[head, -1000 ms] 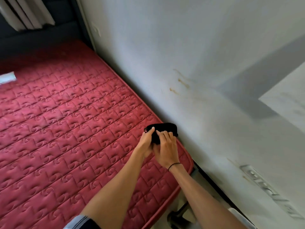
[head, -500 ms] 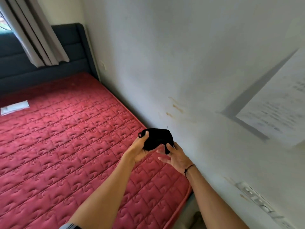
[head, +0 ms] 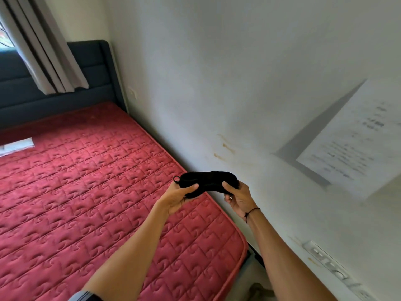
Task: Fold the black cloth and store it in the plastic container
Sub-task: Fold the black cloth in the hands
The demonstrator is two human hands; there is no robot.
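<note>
Nearest the camera, two bare forearms reached forward from the bottom edge, with a striped grey sleeve cuff just visible at the left arm's lower end. The left hand was closed around the left end of the small, bunched-up black cloth, thumb on top and the other fingers curled underneath. The right hand, which wore a thin black cord bracelet at the wrist, pinched the cloth's right end between thumb and fingers. The cloth hung in the air between the two hands as a short, thick roll, with a little loop sticking out at its left tip; it sat above the right-hand edge of the red quilted mattress, close to the white painted wall, and touched neither. The mattress spread out below and to the left of the hands, its near corner rounded. Low on the wall at the right ran a white strip of switches or sockets, blurred. Higher on the wall a white printed paper sheet threw a grey shadow to its left. Farther back on the mattress lay a flat white paper item. At the far end stood a dark blue padded headboard, with grey pleated curtains hanging over it.
</note>
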